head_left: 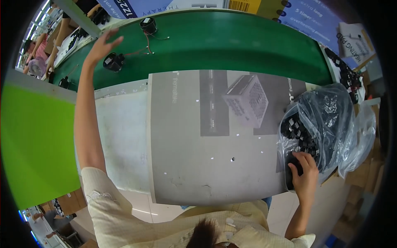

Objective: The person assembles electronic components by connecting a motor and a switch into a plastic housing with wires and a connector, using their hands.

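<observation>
My left hand (105,44) reaches out over the green conveyor belt (215,41) with its fingers apart and nothing in them. Close by on the belt lies a black round motor-like part (113,62) with thin red and white wires. A similar black part (148,25) rests farther back, its wires trailing toward the first. On the right, my right hand (305,170) is at the mouth of a clear plastic bag (331,120), thumb and fingers curled in against dark contents. Small black pieces (298,133) fill the bag's opening. Whatever is between those fingertips cannot be made out.
A grey printed cardboard sheet (186,157) covers the worktop before me, with tiny scraps and one small dark piece (233,159) on it. A bright green panel (39,144) stands at left. Printed cartons (306,20) line the belt's far side. Other people work at far left.
</observation>
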### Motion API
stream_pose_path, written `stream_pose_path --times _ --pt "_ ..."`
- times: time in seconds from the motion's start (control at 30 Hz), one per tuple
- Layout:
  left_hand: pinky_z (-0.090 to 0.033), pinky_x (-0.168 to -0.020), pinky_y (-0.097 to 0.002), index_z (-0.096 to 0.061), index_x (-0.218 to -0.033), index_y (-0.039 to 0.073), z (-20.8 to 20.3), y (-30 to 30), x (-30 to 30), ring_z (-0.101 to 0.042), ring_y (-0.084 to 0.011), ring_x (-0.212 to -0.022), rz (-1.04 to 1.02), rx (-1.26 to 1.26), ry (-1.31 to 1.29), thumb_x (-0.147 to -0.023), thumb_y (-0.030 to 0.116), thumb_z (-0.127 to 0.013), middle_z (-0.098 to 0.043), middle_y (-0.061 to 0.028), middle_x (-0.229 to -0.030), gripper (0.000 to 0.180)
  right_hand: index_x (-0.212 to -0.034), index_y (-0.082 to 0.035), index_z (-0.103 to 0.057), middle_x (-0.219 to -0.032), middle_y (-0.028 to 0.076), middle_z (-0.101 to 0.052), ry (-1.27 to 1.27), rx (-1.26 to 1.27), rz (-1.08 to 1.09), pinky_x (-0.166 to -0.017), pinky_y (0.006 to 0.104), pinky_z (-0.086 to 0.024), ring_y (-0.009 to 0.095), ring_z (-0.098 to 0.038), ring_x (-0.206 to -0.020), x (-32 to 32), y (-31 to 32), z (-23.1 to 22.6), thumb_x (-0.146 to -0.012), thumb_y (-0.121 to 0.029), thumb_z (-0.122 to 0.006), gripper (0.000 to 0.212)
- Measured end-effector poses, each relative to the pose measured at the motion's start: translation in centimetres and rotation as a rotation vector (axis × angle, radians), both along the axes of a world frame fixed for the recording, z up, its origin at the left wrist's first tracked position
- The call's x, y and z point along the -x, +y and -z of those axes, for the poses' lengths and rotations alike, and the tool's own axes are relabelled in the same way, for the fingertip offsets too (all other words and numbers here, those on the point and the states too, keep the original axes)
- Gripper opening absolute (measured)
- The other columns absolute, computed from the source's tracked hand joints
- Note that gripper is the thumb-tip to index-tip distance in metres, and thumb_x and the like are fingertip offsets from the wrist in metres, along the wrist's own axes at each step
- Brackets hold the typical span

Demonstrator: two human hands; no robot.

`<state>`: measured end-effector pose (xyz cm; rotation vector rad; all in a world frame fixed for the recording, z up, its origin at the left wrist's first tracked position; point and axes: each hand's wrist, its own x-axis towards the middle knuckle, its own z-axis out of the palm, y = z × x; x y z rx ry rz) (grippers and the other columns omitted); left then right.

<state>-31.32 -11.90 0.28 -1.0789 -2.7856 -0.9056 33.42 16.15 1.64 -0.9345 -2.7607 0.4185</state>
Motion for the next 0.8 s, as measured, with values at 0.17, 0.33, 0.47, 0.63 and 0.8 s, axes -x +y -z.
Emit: stream_pose_path --times 0.17,0.33,0.47,0.63,0.8 --pt "-0.047 -0.103 -0.0442 -0.039 -0.151 0.016 3.0 7.7 6.5 -0.052 -0.0391 -0.13 0.212 0.599 0.288 -0.078 -0.001 -0.069 -0.055 -0.0221 -0.141 0.081 -0.103 -0.002 -0.07 -0.102 0.014 -0.067 -0.01 0.115 0.068 -0.078 0.0398 -0.053 0.036 -0.067 -0.09 0.8 0.4 0.2 -0.079 0.003 -0.073 0.024" --pt "-0.051 -0.096 -0.0439 -0.045 -0.148 0.023 5.3 7.3 7.7 -0.062 -0.0372 -0.118 0.178 0.421 0.32 -0.072 0.007 -0.081 -0.066 -0.0177 -0.126 0.085 -0.099 -0.002 -0.072 -0.101 0.013 -0.067 0.094 0.049 0.01 -0.076 0.0394 -0.053 0.033 -0.066 -0.088 0.9 0.3 1.0 -0.078 0.002 -0.076 0.021" --pt "-0.054 -0.089 -0.0441 -0.06 -0.13 0.01 0.4 6.6 2.8 -0.066 -0.0373 -0.104 0.167 0.382 0.5 -0.074 0.036 -0.085 -0.069 -0.0192 -0.115 0.066 -0.099 -0.003 -0.072 -0.1 0.013 -0.067 0.116 0.017 0.011 -0.076 0.0386 -0.052 0.032 -0.065 -0.089 0.7 0.0 1.4 -0.078 0.002 -0.076 0.022" --pt "-0.054 -0.084 -0.0422 -0.066 -0.109 -0.003 -7.1 7.6 -13.4 -0.068 -0.0364 -0.093 0.05 0.243 0.361 -0.072 0.045 -0.086 -0.069 -0.0215 -0.107 0.064 -0.106 -0.002 -0.071 -0.102 0.013 -0.067 0.252 0.062 0.022 -0.078 0.037 -0.052 0.031 -0.064 -0.09 1.2 -0.6 1.1 -0.078 0.006 -0.073 0.029" --pt "-0.051 -0.066 -0.0355 -0.064 -0.101 0.001 -6.4 3.8 -29.2 -0.063 -0.025 -0.072 0.165 0.157 0.274 -0.062 0.034 -0.093 -0.063 -0.0125 -0.081 0.059 -0.114 0.0 -0.069 -0.115 0.016 -0.069 0.527 0.339 -0.061 -0.083 0.0308 -0.051 0.025 -0.066 -0.101 2.6 -2.0 0.1 -0.078 0.007 -0.072 0.037"
